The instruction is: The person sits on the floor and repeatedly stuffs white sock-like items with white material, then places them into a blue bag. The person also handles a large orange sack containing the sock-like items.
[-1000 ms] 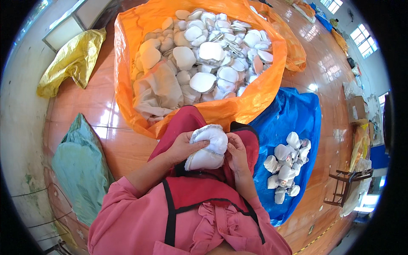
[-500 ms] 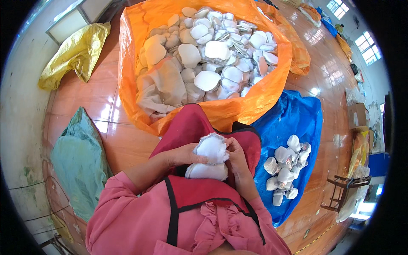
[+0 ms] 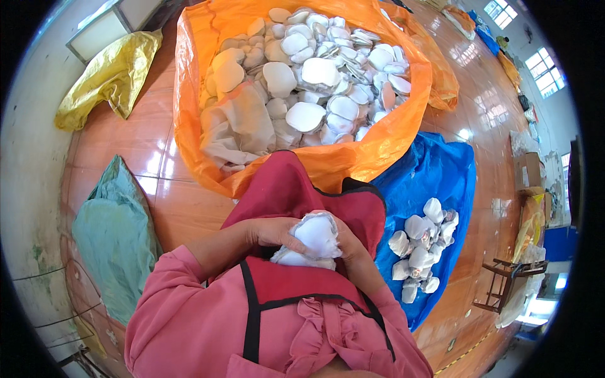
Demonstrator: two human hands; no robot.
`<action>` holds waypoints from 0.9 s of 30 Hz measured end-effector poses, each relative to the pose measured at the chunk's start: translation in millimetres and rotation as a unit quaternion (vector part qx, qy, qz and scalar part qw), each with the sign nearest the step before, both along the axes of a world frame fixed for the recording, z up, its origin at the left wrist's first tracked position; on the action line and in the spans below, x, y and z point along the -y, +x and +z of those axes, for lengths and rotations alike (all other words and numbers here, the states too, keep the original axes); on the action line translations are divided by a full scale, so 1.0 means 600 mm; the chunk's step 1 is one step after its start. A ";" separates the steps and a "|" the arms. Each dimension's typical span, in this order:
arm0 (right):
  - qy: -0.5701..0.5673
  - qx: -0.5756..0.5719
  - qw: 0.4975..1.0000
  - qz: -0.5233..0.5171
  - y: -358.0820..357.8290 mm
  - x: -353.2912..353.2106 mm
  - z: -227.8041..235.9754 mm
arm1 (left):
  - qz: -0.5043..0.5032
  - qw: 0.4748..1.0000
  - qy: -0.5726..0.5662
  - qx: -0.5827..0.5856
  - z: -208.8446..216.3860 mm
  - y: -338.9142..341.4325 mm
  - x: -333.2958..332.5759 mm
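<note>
Over my lap, both hands hold white rounded fabric pads point(image 3: 317, 234) with rough, fuzzy edges. My left hand point(image 3: 276, 233) is closed on their left side, its thumb pressed on the upper pad's face. My right hand point(image 3: 348, 240) curls round the right edge; most of its fingers are hidden behind the pads. Another white padded part point(image 3: 295, 258) shows beneath the upper one, against the red apron point(image 3: 277, 189). Ahead of my knees lies a big orange sack point(image 3: 189, 126), spread open and heaped with loose white pads point(image 3: 305, 117).
On the right, a blue sheet point(image 3: 450, 170) carries several bundled white pads point(image 3: 419, 257). A green sack point(image 3: 113, 239) and a yellow sack point(image 3: 113, 75) lie at left. A wooden stool point(image 3: 507, 280) and a cardboard box point(image 3: 530, 171) stand far right on the tiled floor.
The upper pad has turned and now sits lower, covering more of the one beneath. My right hand's fingers have moved from its top edge to behind its right side.
</note>
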State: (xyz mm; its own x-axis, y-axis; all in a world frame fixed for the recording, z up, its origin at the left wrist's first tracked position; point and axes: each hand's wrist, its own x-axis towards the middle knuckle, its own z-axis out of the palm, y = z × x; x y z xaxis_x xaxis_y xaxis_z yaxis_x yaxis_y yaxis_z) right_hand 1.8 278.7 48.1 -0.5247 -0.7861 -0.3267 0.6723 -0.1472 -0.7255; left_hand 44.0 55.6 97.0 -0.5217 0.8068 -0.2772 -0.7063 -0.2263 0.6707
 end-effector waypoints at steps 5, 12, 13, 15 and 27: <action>-0.034 -0.010 0.999 0.009 -0.003 0.008 0.022 | 0.004 0.998 0.050 0.026 -0.025 0.005 0.001; 0.003 0.038 0.999 0.017 -0.002 0.020 0.048 | 0.070 0.987 0.089 0.117 -0.041 0.039 0.002; 0.013 0.060 0.998 0.019 0.000 0.020 0.052 | 0.090 0.983 0.090 0.135 -0.028 0.046 0.004; 0.038 0.085 0.995 -0.028 0.002 0.002 0.033 | 0.178 0.960 0.091 0.195 -0.036 0.052 0.014; 0.023 -0.078 0.960 -0.269 0.039 -0.200 -0.125 | 0.006 0.351 -0.770 -0.534 -0.273 -0.279 0.226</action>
